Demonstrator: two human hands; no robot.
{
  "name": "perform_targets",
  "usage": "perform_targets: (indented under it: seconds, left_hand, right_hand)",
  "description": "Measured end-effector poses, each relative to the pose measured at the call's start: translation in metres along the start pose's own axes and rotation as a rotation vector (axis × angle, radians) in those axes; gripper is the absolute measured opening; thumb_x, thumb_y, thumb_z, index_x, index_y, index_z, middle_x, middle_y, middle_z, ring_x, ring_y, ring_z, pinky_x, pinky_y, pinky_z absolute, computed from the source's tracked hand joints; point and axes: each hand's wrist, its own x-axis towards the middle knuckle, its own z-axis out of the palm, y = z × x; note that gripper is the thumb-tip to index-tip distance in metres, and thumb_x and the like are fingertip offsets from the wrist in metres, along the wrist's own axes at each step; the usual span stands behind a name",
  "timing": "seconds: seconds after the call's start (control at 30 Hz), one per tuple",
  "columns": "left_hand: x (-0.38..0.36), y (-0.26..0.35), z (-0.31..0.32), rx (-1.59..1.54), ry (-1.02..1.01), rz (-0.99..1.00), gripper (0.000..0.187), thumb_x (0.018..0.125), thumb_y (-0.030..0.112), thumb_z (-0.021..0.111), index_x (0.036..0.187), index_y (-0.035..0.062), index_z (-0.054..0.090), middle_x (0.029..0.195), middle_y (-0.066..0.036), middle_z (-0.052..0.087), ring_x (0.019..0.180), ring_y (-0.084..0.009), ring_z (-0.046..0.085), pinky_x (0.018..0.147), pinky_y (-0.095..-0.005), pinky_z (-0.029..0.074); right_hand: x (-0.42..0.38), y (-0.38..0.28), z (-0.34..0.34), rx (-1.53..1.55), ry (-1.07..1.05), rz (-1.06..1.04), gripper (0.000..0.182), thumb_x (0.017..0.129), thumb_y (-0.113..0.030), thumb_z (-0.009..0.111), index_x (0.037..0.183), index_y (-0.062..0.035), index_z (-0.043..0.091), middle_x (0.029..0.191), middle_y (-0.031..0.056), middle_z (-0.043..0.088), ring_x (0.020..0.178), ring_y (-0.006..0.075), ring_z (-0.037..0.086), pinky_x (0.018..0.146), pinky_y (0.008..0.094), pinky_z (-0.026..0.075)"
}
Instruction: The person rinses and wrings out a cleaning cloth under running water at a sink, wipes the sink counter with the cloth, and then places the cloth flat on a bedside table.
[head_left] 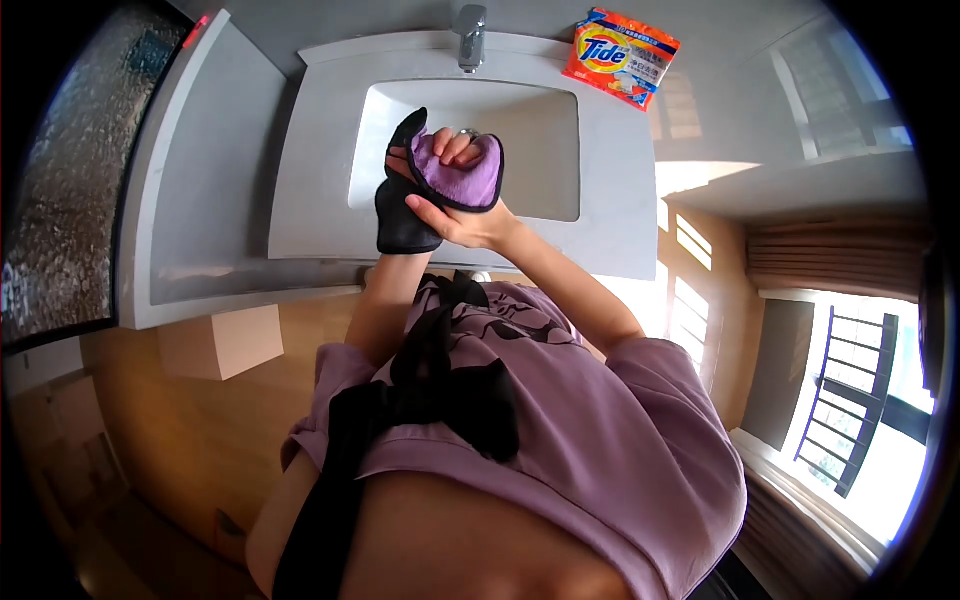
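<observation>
A black fabric piece with a purple inner side and black edging, mitt-like in shape (470, 183), is above the sink basin. My left hand (398, 163) is mostly covered by its black part, with the wrist coming out below and only a bit of skin showing between black and purple. My right hand (468, 226) grips the piece from the right, its thumb pressed against the black part. Bent fingers show over the purple side; which hand they belong to is hard to make out. The white sink (540, 150) lies beneath both hands.
A chrome faucet (471, 38) stands at the sink's back. An orange Tide packet (621, 58) lies at the back right of the counter (615, 190). A grey-white cabinet panel (215, 170) is to the left; a barred window (850, 390) is at right.
</observation>
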Motion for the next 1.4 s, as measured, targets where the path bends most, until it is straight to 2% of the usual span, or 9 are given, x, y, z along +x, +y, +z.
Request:
perform_targets:
  seconds: [0.2, 0.63, 0.67, 0.73, 0.87, 0.93, 1.0, 1.13, 1.4]
  left_hand:
    - [-0.019, 0.003, 0.041, 0.515, 0.833, 0.015, 0.028, 0.091, 0.032, 0.033, 0.106, 0.0088, 0.038, 0.106, -0.006, 0.039, 0.106, -0.0194, 0.035, 0.095, -0.0295, 0.023]
    - [-0.021, 0.023, 0.061, 0.817, 1.689, -0.034, 0.03, 0.089, 0.033, 0.036, 0.065, 0.014, 0.032, 0.066, 0.001, 0.031, 0.071, -0.0153, 0.033, 0.07, -0.0262, 0.03]
    - [-0.016, 0.028, 0.061, 0.412, 1.105, -0.127, 0.025, 0.087, 0.027, 0.036, 0.066, 0.0139, 0.035, 0.068, 0.0, 0.035, 0.073, -0.0151, 0.035, 0.07, -0.0263, 0.031]
    - [-0.036, 0.042, 0.054, 0.406, 0.979, -0.128, 0.021, 0.084, 0.022, 0.038, 0.065, 0.0141, 0.035, 0.066, 0.001, 0.035, 0.07, -0.0146, 0.034, 0.069, -0.0258, 0.031]
    - [-0.044, 0.044, 0.056, 0.343, 1.004, -0.112, 0.022, 0.085, 0.022, 0.037, 0.064, 0.0137, 0.036, 0.066, 0.001, 0.037, 0.07, -0.015, 0.037, 0.069, -0.0257, 0.032]
    - [-0.018, 0.03, 0.072, 0.509, 1.41, -0.091, 0.021, 0.086, 0.023, 0.036, 0.068, 0.0125, 0.041, 0.069, 0.001, 0.043, 0.074, -0.0172, 0.041, 0.072, -0.0281, 0.035]
    - [-0.021, 0.029, 0.088, 0.413, 1.27, 0.026, 0.032, 0.088, 0.028, 0.038, 0.103, 0.0024, 0.051, 0.096, -0.009, 0.055, 0.099, -0.0219, 0.05, 0.089, -0.0316, 0.039]
    - [0.018, 0.016, 0.111, 1.086, 0.777, -0.237, 0.038, 0.088, 0.023, 0.04, 0.119, 0.0011, 0.044, 0.117, -0.009, 0.05, 0.108, -0.019, 0.048, 0.096, -0.0314, 0.034]
    - [0.014, 0.027, 0.129, 1.295, 0.845, -0.204, 0.041, 0.087, 0.022, 0.042, 0.12, -0.0025, 0.042, 0.12, -0.011, 0.048, 0.106, -0.0193, 0.05, 0.097, -0.0318, 0.035]
  right_hand:
    - [-0.006, 0.0, 0.017, 0.085, 0.176, -0.076, 0.04, 0.078, -0.023, 0.053, 0.114, -0.0039, 0.055, 0.109, 0.0064, 0.054, 0.091, 0.0229, 0.037, 0.081, 0.03, 0.032]
    - [-0.016, 0.002, 0.014, 0.085, -0.082, -0.083, 0.045, 0.089, -0.025, 0.037, 0.13, -0.0058, 0.037, 0.13, 0.0167, 0.039, 0.122, 0.0299, 0.036, 0.099, 0.0384, 0.028]
    - [-0.017, 0.002, 0.017, 0.086, -0.082, -0.082, 0.045, 0.089, -0.025, 0.037, 0.13, -0.0058, 0.037, 0.13, 0.0167, 0.039, 0.122, 0.0299, 0.036, 0.099, 0.0384, 0.028]
    - [-0.02, 0.004, 0.021, 0.159, -0.109, -0.029, 0.047, 0.09, -0.026, 0.035, 0.133, -0.0064, 0.033, 0.126, 0.0224, 0.039, 0.116, 0.0322, 0.04, 0.096, 0.038, 0.03]
    - [-0.021, -0.001, 0.02, 0.404, -0.297, 0.156, 0.046, 0.092, -0.023, 0.03, 0.135, -0.006, 0.029, 0.116, 0.0245, 0.046, 0.107, 0.037, 0.046, 0.094, 0.0378, 0.032]
    - [-0.018, 0.003, 0.024, 0.491, -0.224, 0.158, 0.042, 0.091, -0.018, 0.036, 0.131, -0.0041, 0.036, 0.118, 0.0202, 0.05, 0.107, 0.0322, 0.049, 0.094, 0.0352, 0.033]
    - [-0.017, 0.011, 0.02, 0.685, 0.114, 0.124, 0.036, 0.089, -0.012, 0.045, 0.123, -0.0019, 0.045, 0.12, 0.0137, 0.052, 0.109, 0.0227, 0.05, 0.094, 0.0316, 0.034]
    - [-0.035, 0.051, 0.024, 0.803, 0.467, 0.463, 0.029, 0.081, -0.009, 0.058, 0.109, -0.0036, 0.056, 0.109, 0.0072, 0.059, 0.099, 0.0162, 0.052, 0.085, 0.0291, 0.04]
    - [-0.007, 0.075, 0.031, 0.571, 0.156, 0.343, 0.052, 0.067, -0.007, 0.068, 0.116, -0.0069, 0.049, 0.115, 0.0077, 0.05, 0.105, 0.019, 0.046, 0.087, 0.0326, 0.038]
